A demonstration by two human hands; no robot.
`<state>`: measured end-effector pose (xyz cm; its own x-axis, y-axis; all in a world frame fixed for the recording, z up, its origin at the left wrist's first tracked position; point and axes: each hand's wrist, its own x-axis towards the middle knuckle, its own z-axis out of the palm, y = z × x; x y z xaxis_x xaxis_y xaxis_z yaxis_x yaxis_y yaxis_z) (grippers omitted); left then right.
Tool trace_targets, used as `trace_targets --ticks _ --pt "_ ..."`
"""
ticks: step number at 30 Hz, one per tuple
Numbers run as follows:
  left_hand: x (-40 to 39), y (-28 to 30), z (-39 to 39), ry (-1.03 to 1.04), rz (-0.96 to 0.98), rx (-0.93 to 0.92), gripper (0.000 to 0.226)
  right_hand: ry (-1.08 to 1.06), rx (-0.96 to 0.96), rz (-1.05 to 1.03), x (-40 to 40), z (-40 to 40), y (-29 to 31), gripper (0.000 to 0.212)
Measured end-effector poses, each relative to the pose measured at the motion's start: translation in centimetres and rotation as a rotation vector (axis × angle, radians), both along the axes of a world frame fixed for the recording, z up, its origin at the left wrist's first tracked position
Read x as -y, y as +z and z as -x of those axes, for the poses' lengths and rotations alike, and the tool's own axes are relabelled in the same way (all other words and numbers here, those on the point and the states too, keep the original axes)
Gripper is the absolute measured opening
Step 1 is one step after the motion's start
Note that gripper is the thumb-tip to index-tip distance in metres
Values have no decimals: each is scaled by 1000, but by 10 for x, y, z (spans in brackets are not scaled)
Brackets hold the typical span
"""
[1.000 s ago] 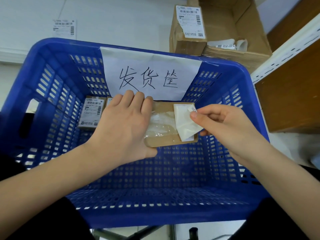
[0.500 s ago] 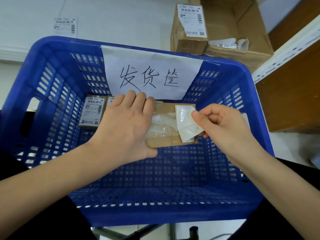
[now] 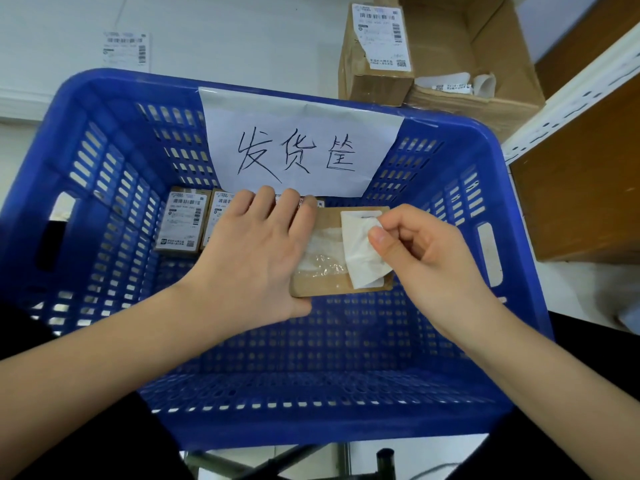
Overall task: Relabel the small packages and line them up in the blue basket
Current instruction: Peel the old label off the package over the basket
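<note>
1. Far left, on the blue basket (image 3: 104, 109) floor, two labelled packages (image 3: 181, 221) sit side by side against the back wall; barcodes show, print too small for me to read.
2. My left hand (image 3: 258, 252) lies flat, fingers straight, pressing the brown package (image 3: 332, 284) down just right of that row, its long axis running left to right.
3. My right hand (image 3: 420, 249), the nearer one, pinches the white label (image 3: 360, 256) peeled up over the package's right end.
4. Paper sign (image 3: 301, 147) reads 发货筐.
5. Behind, a cardboard box (image 3: 375, 81) carries a barcode label.
</note>
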<state>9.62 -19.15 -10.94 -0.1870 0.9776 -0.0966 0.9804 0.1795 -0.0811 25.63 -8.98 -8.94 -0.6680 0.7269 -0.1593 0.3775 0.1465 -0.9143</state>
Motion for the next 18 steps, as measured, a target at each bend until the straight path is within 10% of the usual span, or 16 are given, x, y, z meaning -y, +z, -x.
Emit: trace_targets --ticks 12,18 --pt "-5 -1 -2 16 -57 70 96 19 22 108 -2 3 14 11" --pt "-5 0 -4 18 -87 77 94 -49 169 -156 -9 1 5 15"
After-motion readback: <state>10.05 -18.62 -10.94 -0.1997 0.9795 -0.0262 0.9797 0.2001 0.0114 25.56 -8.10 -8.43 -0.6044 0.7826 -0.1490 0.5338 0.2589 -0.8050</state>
